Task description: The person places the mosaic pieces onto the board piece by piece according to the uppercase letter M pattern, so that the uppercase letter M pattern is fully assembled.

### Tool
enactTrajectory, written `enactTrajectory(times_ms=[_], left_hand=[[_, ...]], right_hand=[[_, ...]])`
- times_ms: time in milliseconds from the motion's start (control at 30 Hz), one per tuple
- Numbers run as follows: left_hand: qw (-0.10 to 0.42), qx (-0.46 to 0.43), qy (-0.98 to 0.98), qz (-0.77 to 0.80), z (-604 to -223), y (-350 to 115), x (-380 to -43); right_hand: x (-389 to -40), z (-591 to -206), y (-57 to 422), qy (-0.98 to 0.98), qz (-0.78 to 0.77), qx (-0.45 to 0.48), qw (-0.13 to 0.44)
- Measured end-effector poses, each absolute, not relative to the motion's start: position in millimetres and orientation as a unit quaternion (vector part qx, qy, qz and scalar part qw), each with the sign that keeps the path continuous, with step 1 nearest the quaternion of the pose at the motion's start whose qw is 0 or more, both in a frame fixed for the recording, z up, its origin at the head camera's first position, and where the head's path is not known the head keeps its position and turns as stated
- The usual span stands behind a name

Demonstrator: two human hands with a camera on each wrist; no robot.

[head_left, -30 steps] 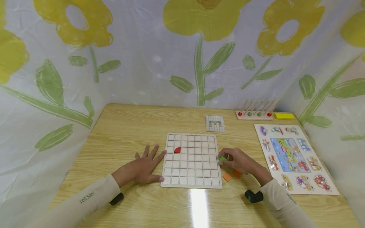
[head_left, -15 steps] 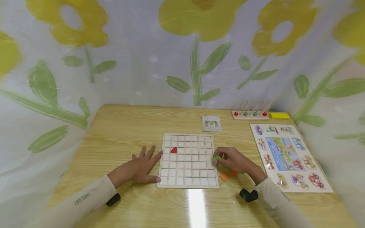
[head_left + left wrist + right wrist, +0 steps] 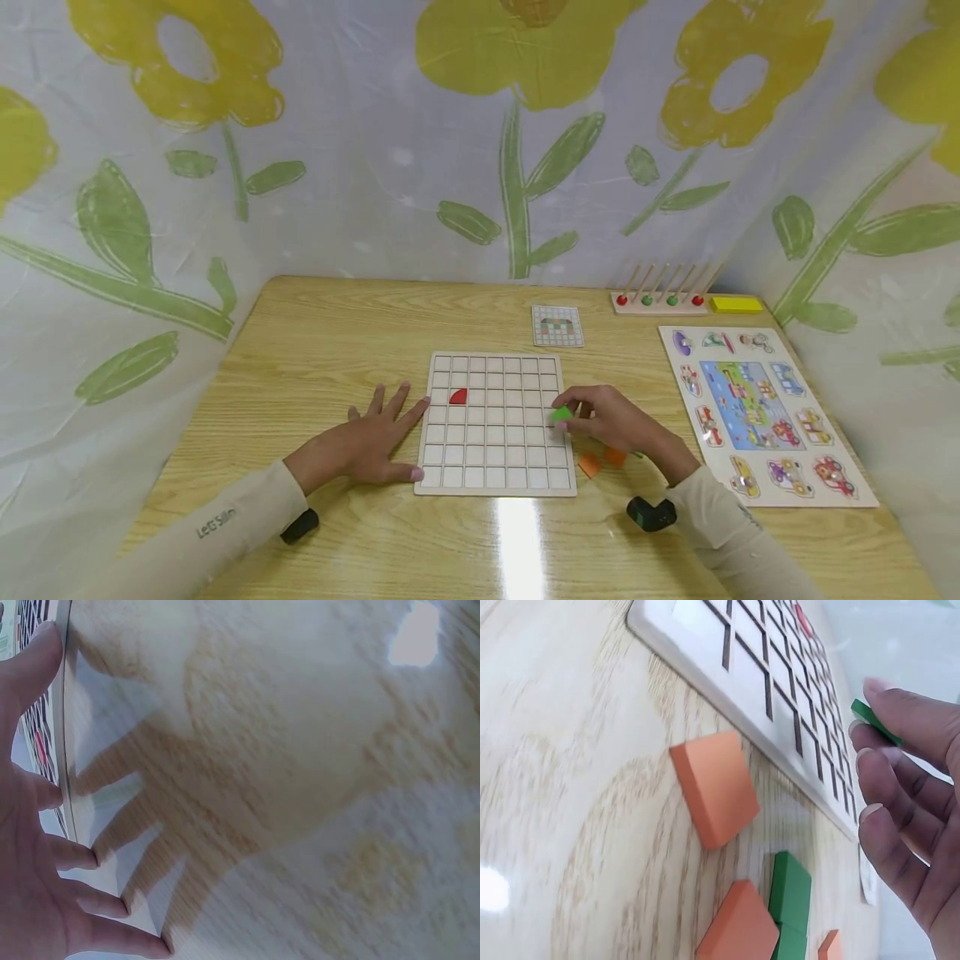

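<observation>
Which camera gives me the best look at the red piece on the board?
The head view: it shows the red piece whole, curved edge included. The left wrist view catches only a thin, slanted streak; the right wrist view, a foreshortened sliver near the top.

The desk (image 3: 352, 333) has a glossy wood-grain finish. The grid board (image 3: 495, 435) looks like smooth pale wood, the green tile (image 3: 562, 413) smooth and matt; the far flowered curtain (image 3: 360, 167) is creased cloth.

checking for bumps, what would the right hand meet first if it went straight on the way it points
The right hand would likely meet the grid board first, near its right edge; the height between them is unclear.
</observation>
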State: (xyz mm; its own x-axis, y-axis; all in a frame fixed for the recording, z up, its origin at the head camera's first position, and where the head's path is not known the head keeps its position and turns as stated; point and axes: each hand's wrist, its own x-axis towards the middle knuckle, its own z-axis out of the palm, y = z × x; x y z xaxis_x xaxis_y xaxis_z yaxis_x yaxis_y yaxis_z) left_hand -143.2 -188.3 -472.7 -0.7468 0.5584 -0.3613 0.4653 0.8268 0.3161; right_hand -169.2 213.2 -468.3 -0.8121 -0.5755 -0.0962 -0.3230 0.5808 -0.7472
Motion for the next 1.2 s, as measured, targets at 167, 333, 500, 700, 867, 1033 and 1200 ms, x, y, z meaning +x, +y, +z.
enactTrajectory(times_ms=[167,333,500,700,867,1033,1200], left_hand=[[0.221,0.278,0.929,0.101,-474.9,-189.3,-143.3],[0.218,0.279,0.929,0.103,-474.7,-189.0,-142.2],[0.22,0.276,0.93,0.102,-474.6,-188.5,-141.9],[0.218,0.275,0.931,0.098,-474.2,-188.3,-141.5],[0.218,0.275,0.932,0.097,-474.2,-188.0,-141.2],[0.218,0.274,0.932,0.098,-474.9,-188.4,-141.5],[0.22,0.272,0.932,0.1,-475.0,-188.6,-141.6]], right_hand=[[-171.7,-468.4,208.6,0.873,-0.376,-0.264,0.163],[-173.2,-464.7,201.4,0.874,-0.373,-0.263,0.166],[-174.8,-462.6,194.0,0.872,-0.376,-0.265,0.165],[-176.0,-462.9,185.9,0.866,-0.382,-0.273,0.172],[-177.8,-464.2,180.7,0.864,-0.385,-0.274,0.176],[-179.0,-465.5,176.6,0.866,-0.383,-0.27,0.174],[-179.5,-465.3,173.1,0.868,-0.382,-0.267,0.17]])
